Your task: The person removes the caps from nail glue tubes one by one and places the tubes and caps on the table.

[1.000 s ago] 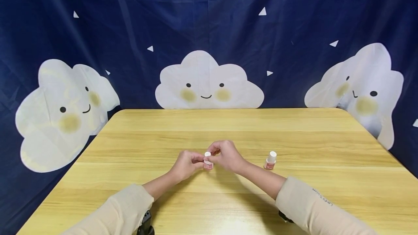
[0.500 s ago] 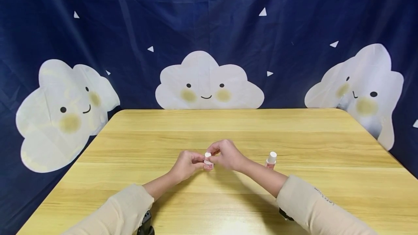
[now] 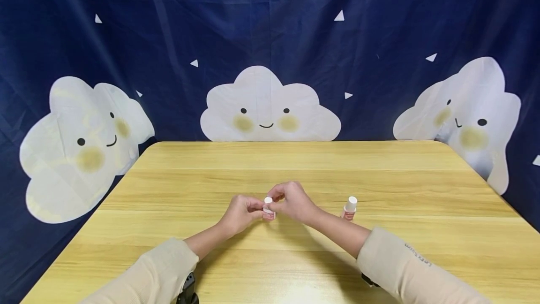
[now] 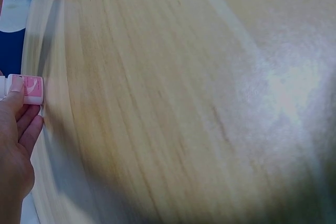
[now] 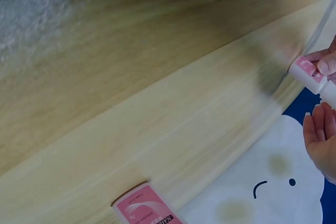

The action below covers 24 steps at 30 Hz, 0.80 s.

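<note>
A small white bottle (image 3: 269,216) with a pink label stands upright near the middle of the table. My left hand (image 3: 238,215) grips its body between thumb and fingers; in the left wrist view the thumb lies across the label of the bottle (image 4: 34,94). From the other side, my right hand (image 3: 293,203) pinches the white cap (image 3: 268,199) at the top. The right wrist view has the cap (image 5: 329,94) on the bottle's neck with the right fingertips at it. A matching second bottle (image 3: 350,205), capped, stands to the right, its base partly behind the right forearm.
The wood-grain table (image 3: 202,177) reaches back to a dark blue curtain (image 3: 168,22) printed with white smiling clouds. Close to the right wrist camera, the second bottle's label (image 5: 144,208) shows large, with "NAI" and "7g" printed on it.
Both hands keep their hold on the bottle and cap with hardly any movement. The right forearm has shifted slightly and now covers a little more of the second bottle's base.
</note>
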Available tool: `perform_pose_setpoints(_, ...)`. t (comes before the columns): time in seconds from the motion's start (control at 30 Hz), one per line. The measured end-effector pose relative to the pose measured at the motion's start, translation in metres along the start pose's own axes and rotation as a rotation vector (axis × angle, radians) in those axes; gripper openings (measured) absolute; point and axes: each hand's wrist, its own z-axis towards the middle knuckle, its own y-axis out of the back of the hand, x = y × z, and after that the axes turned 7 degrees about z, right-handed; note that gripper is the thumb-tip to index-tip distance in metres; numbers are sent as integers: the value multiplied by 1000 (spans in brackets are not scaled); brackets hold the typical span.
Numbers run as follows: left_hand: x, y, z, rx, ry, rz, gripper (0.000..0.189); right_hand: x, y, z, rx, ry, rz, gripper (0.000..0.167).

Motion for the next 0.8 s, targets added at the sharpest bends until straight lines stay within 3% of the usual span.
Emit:
perform_pose_setpoints(0.33,1,0,0,0,-1,18,16,3,-4,-1,-45,49,-57,3)
perform_pose_setpoints(0.8,1,1,1,14,-3,9,17,6,-1,0,19,-25,-25,3)
